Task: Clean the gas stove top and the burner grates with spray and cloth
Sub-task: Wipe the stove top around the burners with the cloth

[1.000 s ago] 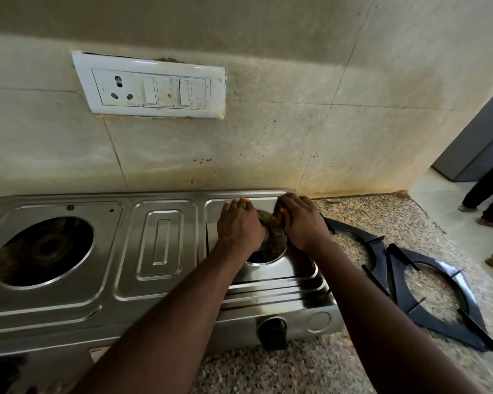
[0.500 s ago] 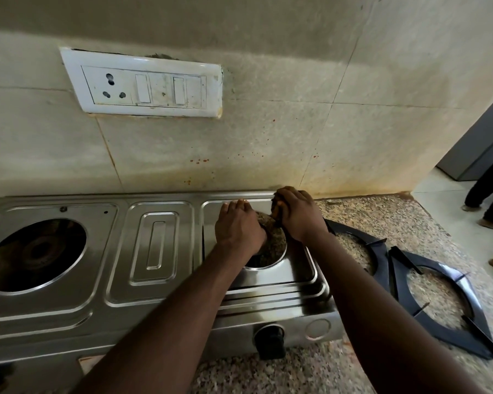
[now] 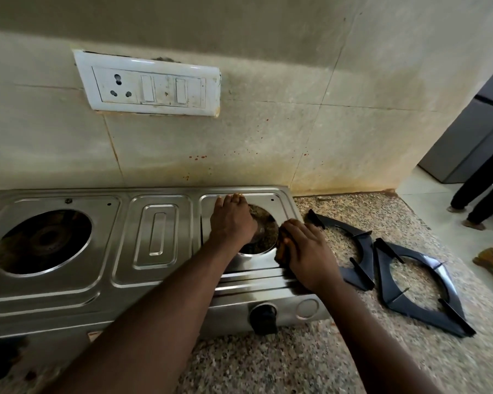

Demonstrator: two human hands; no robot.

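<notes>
A steel two-burner gas stove [image 3: 151, 240] stands on the speckled counter with both grates off. My left hand [image 3: 231, 220] rests over the left side of the right burner opening [image 3: 264, 237], its fingers reaching onto the steel behind it. At the opening's right rim my right hand [image 3: 306, 251] lies with curled fingers on a small brownish cloth or pad [image 3: 281, 253], most of it hidden and blurred. The left burner [image 3: 44, 241] lies bare and dark. Two black grates [image 3: 353, 245] [image 3: 419, 285] lie on the counter to the right of the stove.
A black knob [image 3: 264, 318] sits on the stove's front face. A white socket panel [image 3: 151, 83] is on the stained wall behind. The counter [image 3: 296, 362] ends at the right, where a person's legs [image 3: 478, 194] stand by a grey appliance [image 3: 467, 132].
My right hand has slid from the far right of the burner opening toward me, down its right rim. The left hand has stayed over the opening.
</notes>
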